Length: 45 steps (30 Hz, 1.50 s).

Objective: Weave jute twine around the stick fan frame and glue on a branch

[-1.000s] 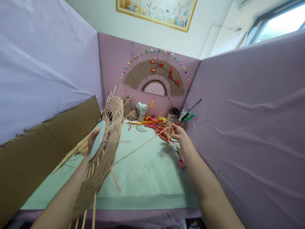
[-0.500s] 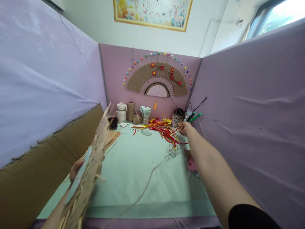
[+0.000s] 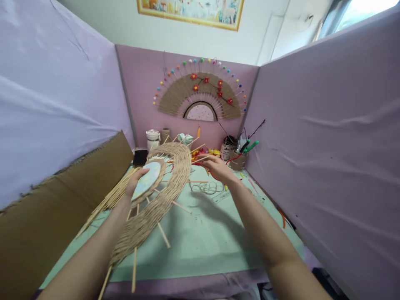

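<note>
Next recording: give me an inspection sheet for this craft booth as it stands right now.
Surface: green mat covering the table.
Job's things: half-woven fan with stick spokes, tilted above the mat; loose twine coiled on the mat.
Clutter: stick bundle at left; white jar, tool cup and coloured strips at the back.
Grippers: left hand holds the half-woven fan at its pale disc; right hand is at its right edge, grip unclear.
Cables: nothing seen.
Surroundings: purple partitions, cardboard leaning at left, finished fan on the back wall.
</note>
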{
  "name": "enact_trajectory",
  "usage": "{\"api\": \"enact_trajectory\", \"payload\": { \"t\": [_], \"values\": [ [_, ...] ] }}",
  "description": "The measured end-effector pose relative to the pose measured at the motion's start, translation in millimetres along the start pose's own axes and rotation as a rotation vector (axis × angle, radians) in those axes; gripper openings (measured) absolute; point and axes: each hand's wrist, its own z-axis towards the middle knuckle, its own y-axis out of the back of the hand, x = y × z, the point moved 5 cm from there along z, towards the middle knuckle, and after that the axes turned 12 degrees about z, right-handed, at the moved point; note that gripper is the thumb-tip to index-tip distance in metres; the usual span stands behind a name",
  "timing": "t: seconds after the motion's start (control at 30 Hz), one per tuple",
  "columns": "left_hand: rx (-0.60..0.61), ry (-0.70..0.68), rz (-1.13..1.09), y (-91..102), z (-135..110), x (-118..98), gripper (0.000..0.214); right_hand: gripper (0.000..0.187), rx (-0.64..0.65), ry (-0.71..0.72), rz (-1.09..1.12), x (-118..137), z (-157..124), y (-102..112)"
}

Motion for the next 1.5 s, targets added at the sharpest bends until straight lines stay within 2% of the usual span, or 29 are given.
{"api": "enact_trajectory", "payload": {
  "t": [0.07,0.1,0.17,0.23,0.3,0.4,0.57,0.7,0.9,1.0,1.17,1.5],
  "values": [
    [-0.034,-0.014,0.022,-7.8,8.6,-2.5,0.039,0.027,0.123,0.011,0.435,0.9,-22.6,-32.0],
    [-0.057,-0.025,0.02,-8.9,13.1,-2.0,0.039,0.028,0.164,-0.017,0.571,-1.7,-32.1,-45.3],
    [-0.09,-0.055,-0.003,-7.0,22.4,1.7,0.04,0.034,0.202,-0.083,0.756,-11.1,-45.6,-63.9],
    [-0.092,-0.069,-0.032,-1.6,31.7,8.0,0.041,0.035,0.204,-0.18,0.853,-24.8,-53.1,-72.2],
    [-0.059,-0.051,-0.041,4.1,39.4,15.2,0.042,0.036,0.179,-0.258,0.858,-38.0,-57.0,-71.3],
    [-0.011,-0.013,-0.018,10.8,45.4,22.2,0.044,0.027,0.111,-0.285,0.69,-50.1,-59.9,-60.4],
    [0.035,0.034,0.005,14.0,44.9,26.2,0.046,0.026,-0.031,-0.101,0.291,-45.8,-60.4,-46.7],
    [0.045,0.063,0.029,17.1,41.8,28.9,0.047,0.026,-0.036,-0.019,0.172,-38.8,-61.3,-47.2],
    [0.087,0.084,0.061,19.2,34.8,28.5,0.05,0.022,0.115,-0.201,0.306,-43.0,-64.8,-42.9],
    [0.084,0.079,0.074,18.6,32.3,27.0,0.048,0.024,0.069,-0.238,0.46,-45.1,-63.7,-32.6],
    [0.075,0.08,0.104,19.0,32.6,27.2,0.043,0.031,-0.029,-0.222,0.685,-46.4,-60.9,-17.2],
    [0.023,0.04,0.13,21.9,32.6,21.7,0.043,0.026,-0.162,-0.131,0.654,-43.4,-57.8,-1.6]
  ]
}}
